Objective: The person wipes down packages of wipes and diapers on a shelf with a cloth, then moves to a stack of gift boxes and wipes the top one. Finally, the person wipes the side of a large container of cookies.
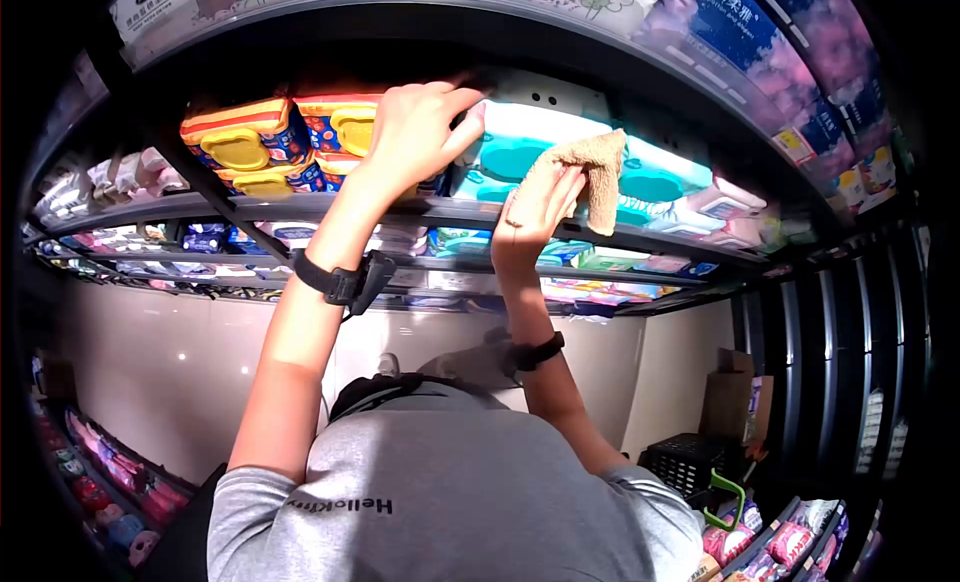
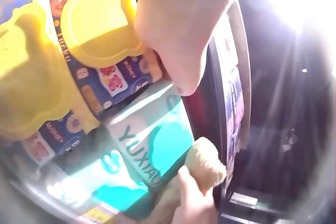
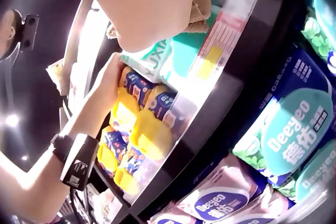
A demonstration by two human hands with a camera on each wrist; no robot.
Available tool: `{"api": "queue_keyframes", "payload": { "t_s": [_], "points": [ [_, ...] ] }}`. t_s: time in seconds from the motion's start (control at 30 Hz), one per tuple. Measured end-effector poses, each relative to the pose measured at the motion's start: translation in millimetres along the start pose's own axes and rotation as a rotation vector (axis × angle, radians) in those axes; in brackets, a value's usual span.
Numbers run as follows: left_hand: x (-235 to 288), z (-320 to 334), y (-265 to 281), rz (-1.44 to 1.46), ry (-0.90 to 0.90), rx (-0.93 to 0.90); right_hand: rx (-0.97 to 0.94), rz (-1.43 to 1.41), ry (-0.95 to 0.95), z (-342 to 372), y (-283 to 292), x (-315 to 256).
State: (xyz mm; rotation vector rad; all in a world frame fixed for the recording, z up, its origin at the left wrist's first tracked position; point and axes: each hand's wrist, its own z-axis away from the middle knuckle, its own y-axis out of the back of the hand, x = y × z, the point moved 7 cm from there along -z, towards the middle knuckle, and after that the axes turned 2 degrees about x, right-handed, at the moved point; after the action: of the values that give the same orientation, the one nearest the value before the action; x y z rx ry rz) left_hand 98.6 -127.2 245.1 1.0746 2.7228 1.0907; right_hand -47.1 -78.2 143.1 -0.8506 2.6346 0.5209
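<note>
My right hand [image 1: 540,212] holds a tan terry cloth [image 1: 598,167] against the front of the teal and white wipes packs [image 1: 510,157]. The left wrist view shows the thumb over the cloth [image 2: 206,161], beside a pack lettered YUXIA [image 2: 168,148]. My left hand [image 1: 415,127] reaches over the top of the orange and blue wipes packs with yellow lids [image 1: 238,150]. Its thumb tip comes right at the upper corner of the nearest teal pack. The other left fingertips are hidden, so I cannot tell whether they grip anything.
A dark shelf with larger printed packs [image 1: 720,32] overhangs the hands. Lower shelves hold more packs, including green and pink Deeyeo ones [image 3: 296,129]. A clear price strip [image 3: 218,50] lines the shelf front. Behind on the floor stand a black basket [image 1: 685,462] and a cardboard box [image 1: 725,402].
</note>
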Motion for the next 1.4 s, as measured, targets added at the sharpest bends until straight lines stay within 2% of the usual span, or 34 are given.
{"api": "queue_keyframes", "payload": {
  "t_s": [0.07,0.13,0.2,0.23,0.27,0.33,0.4,0.47,0.5,0.53,0.57,0.6,0.63,0.7,0.87,1.0,1.07,1.13,1.2,1.27,1.33,1.4],
  "points": [
    [6,7,8,0.003,-0.111,0.155,-0.052,-0.017,-0.010,7,-13,-14],
    [18,12,26,0.335,-0.206,0.190,-0.164,0.014,0.036,17,-30,-20],
    [29,31,35,0.346,-0.310,0.202,-0.191,-0.250,-0.057,14,-42,-25],
    [29,40,36,0.311,-0.292,0.164,-0.253,-0.319,-0.143,5,-41,-35],
    [28,48,39,0.270,-0.265,0.125,-0.134,-0.280,0.013,-13,-35,-48],
    [22,55,44,0.106,-0.218,0.024,-0.302,-0.378,-0.103,-27,-45,-62],
    [14,55,49,-0.042,-0.184,0.002,-0.339,-0.362,-0.080,-44,-53,-84],
    [11,52,55,-0.227,-0.247,-0.034,-0.337,-0.211,0.070,-53,-65,-105],
    [7,50,57,-0.277,-0.239,-0.091,-0.339,-0.347,0.075,-47,-82,-109],
    [1,49,59,-0.323,-0.230,-0.145,-0.202,-0.213,0.246,-47,-82,-118],
    [-12,50,61,-0.299,-0.188,-0.173,-0.244,-0.189,0.285,-45,-91,-123],
    [-20,51,65,-0.214,-0.152,-0.138,-0.285,-0.165,0.327,-43,-99,-129],
    [-25,54,67,-0.234,-0.140,-0.125,-0.217,-0.142,0.357,-44,-99,-135],
    [-32,57,66,-0.277,-0.090,-0.116,-0.228,-0.134,0.350,-42,-102,-138],
    [-35,61,59,-0.293,-0.085,-0.046,-0.251,-0.081,0.391,-37,-104,-134],
    [-29,66,60,-0.263,-0.139,0.167,-0.258,-0.182,0.424,-33,-102,-131],
    [-27,71,58,-0.247,-0.154,0.230,-0.278,-0.092,0.410,-32,-100,-131],
    [-30,78,54,-0.222,-0.164,0.263,-0.322,-0.133,0.360,-25,-106,-124],
    [-33,84,50,-0.176,-0.153,0.248,-0.342,-0.091,0.311,-20,-107,-126],
    [-33,91,53,-0.118,-0.192,0.242,-0.299,-0.187,0.248,-15,-105,-128],
    [-35,101,55,-0.106,-0.211,0.194,-0.304,-0.076,0.258,2,-108,-130],
    [-39,115,60,-0.079,-0.246,0.190,-0.290,-0.282,0.177,13,-121,-125]
  ]
}}
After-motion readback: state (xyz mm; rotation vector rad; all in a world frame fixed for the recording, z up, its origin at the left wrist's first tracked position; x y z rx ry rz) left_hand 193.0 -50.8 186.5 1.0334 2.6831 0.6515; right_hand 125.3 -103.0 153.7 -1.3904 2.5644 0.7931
